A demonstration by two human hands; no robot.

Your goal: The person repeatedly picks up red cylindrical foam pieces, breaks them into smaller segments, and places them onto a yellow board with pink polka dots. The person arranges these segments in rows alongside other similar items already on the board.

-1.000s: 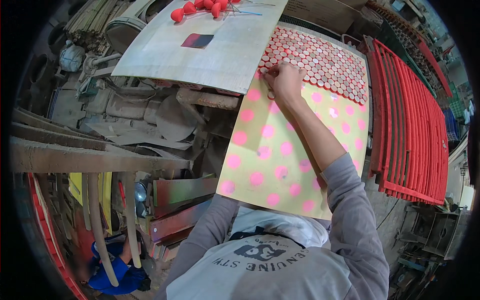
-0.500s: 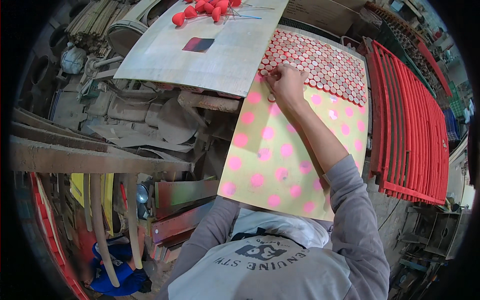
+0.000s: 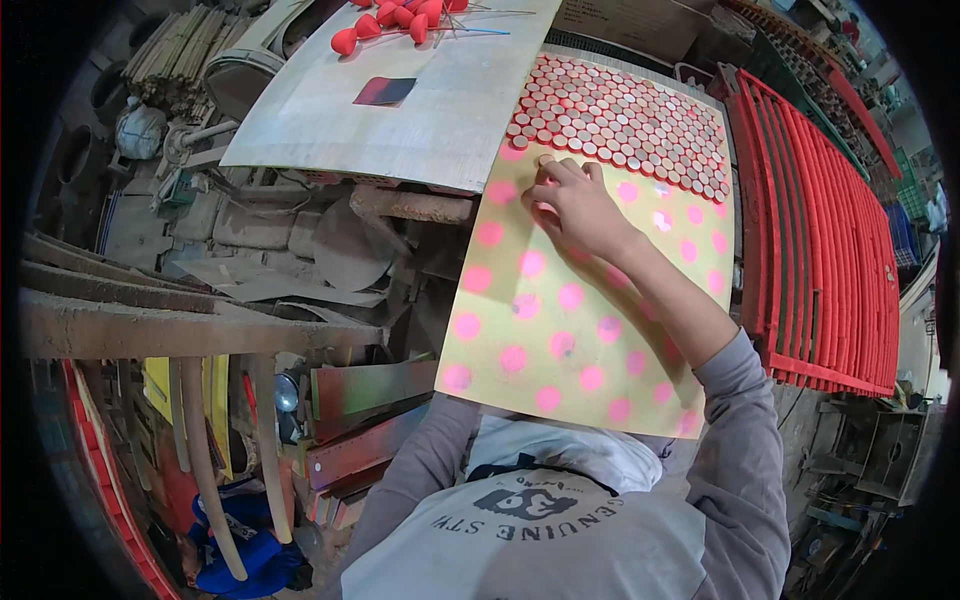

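My right hand (image 3: 582, 208) is over the patterned board (image 3: 510, 385), just on my side of the packed discs. Its fingers are curled together and bent downward. A hint of red shows between them, but what they hold, if anything, is hidden. One loose disc (image 3: 545, 160) with a pale top lies at the fingertips, a little apart from the packed rows. Small round discs (image 3: 620, 110) with pale tops and red sides stand tightly packed across the board's far end. Pink dots cover the yellowish nearer part. Of my left arm only the sleeve (image 3: 440, 430) shows; the hand is hidden.
A pale panel (image 3: 430, 130) at the far left carries red cone-shaped pieces (image 3: 400, 15) on thin wires and a small dark square (image 3: 385, 91). Red slatted racks (image 3: 815, 240) stand close on the right. Dusty wooden bars (image 3: 200, 325) and painted boards (image 3: 370, 390) lie left.
My right hand has moved back toward me from the edge of the packed discs. A loose disc that lay beside the hand is now covered by it or shifted. The view has moved slightly.
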